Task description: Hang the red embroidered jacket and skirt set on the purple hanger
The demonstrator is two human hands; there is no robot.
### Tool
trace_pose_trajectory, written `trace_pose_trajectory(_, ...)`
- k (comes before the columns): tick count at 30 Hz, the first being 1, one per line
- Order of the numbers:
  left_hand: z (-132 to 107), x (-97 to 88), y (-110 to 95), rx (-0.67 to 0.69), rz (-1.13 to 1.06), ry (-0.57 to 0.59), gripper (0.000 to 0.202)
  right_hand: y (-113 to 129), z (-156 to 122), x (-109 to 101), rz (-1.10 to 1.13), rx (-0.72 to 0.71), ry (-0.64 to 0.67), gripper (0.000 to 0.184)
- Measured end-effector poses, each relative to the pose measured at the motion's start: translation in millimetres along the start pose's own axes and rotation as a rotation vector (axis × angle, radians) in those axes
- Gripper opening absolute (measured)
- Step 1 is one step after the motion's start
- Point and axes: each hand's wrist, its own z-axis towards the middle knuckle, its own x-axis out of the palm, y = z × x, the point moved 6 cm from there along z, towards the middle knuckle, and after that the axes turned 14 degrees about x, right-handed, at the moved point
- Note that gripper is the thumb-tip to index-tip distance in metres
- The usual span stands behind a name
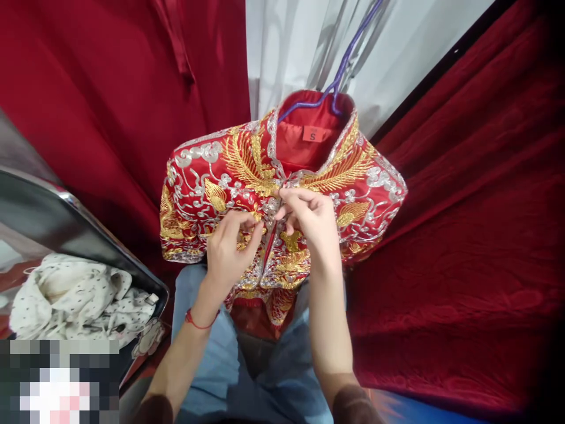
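Observation:
A red jacket (pixel 200 171) with dense gold and silver embroidery hangs in front of me, its stand collar upward. A purple hanger (pixel 339 76) passes through the neck. My left hand (pixel 229 244) is at the jacket's chest, left of the front opening, with thumb and fingertips drawn together; whatever lies between them is too small to make out. Just below the collar, my right hand (pixel 313 218) has its bent fingers on the edge of the front opening, seemingly pinching it. Under the collar the two front edges meet, and lower down a narrow gap shows between them.
A red size label (pixel 312 135) shows inside the collar. Deep red curtains (pixel 477 235) hang at the right, with more red cloth (pixel 132 70) at upper left. White dotted fabric (pixel 79 294) is heaped on a black chair (pixel 88 218) at the left.

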Motion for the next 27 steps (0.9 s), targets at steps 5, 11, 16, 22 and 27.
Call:
trace_pose_trajectory(5, 72, -3.5, -24, 0.34, 0.176, 0.102, 0.03, -1, -6, 4, 0.061, -0.051, 0.001, 0.018)
trace_pose_trajectory(11, 108, 19.8, -15, 0.472, 0.241, 0.246, 0.017, -3, -18, 9, 0.113, -0.012, -0.037, 0.022)
trace_pose_trajectory(16, 108, 13.2, -19, 0.501, 0.12, 0.253, 0.01, 0, -28, 5, 0.111, -0.022, -0.197, 0.026)
trace_pose_trajectory(22, 112, -11.0, -33, 0.344, 0.004, 0.309, 0.017, -5, -54, 13, 0.189, -0.096, -0.194, 0.02)
trace_pose_trajectory(27, 124, -6.9, -37, 0.336, -0.002, 0.337, 0.019, -11, -55, 17, 0.174, -0.117, -0.231, 0.023)
